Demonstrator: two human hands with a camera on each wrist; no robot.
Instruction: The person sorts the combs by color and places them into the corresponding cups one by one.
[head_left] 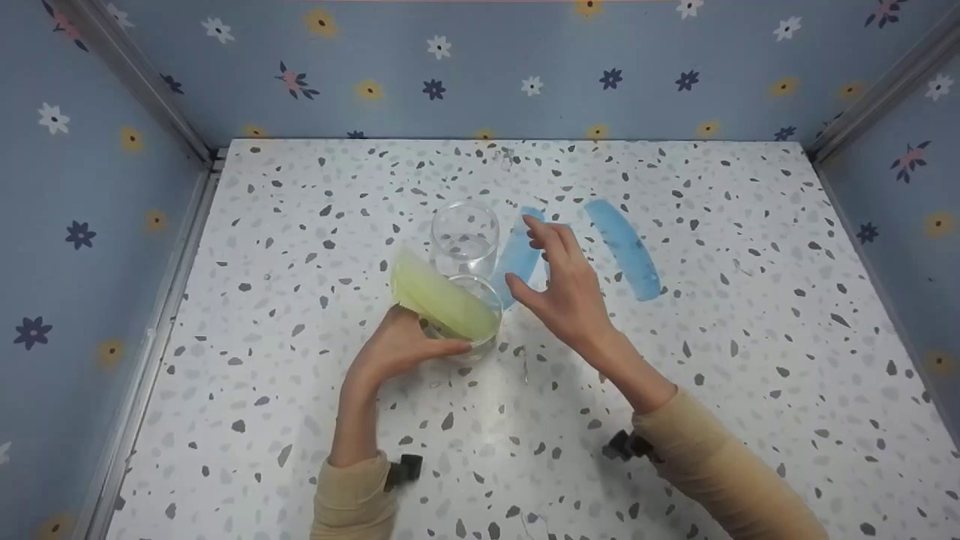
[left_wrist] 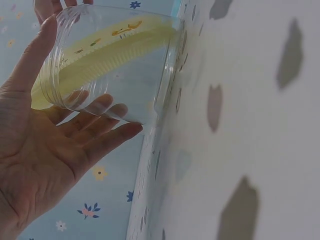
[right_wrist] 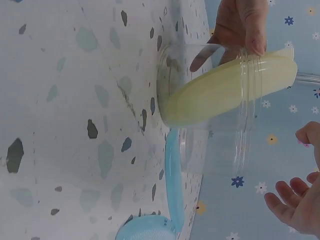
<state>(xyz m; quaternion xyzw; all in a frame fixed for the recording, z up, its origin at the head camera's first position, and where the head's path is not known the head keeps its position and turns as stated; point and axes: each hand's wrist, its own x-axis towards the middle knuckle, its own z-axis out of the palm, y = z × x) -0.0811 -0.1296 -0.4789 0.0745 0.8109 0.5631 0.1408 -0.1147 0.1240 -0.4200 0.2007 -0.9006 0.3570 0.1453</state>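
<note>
A clear jar [head_left: 486, 346] stands on the speckled table with a yellow-green comb [head_left: 442, 300] leaning inside, one end sticking out past the rim. My left hand [head_left: 401, 346] is curled round the jar's side, thumb near the rim; in the left wrist view the left hand [left_wrist: 55, 145] holds the jar [left_wrist: 135, 100] with the ribbed comb [left_wrist: 115, 50] seen through it. My right hand [head_left: 574, 300] hovers to the right, fingers apart, holding nothing, over a blue comb [head_left: 519, 255]. The right wrist view shows the right hand [right_wrist: 300, 200] beside the jar [right_wrist: 210, 65], not touching it.
A second clear jar [head_left: 465, 232] stands just behind the first. Another blue comb [head_left: 626, 251] lies to the right of my right hand. Flower-patterned panels [head_left: 480, 67] border the table [head_left: 300, 450] at the back and both sides.
</note>
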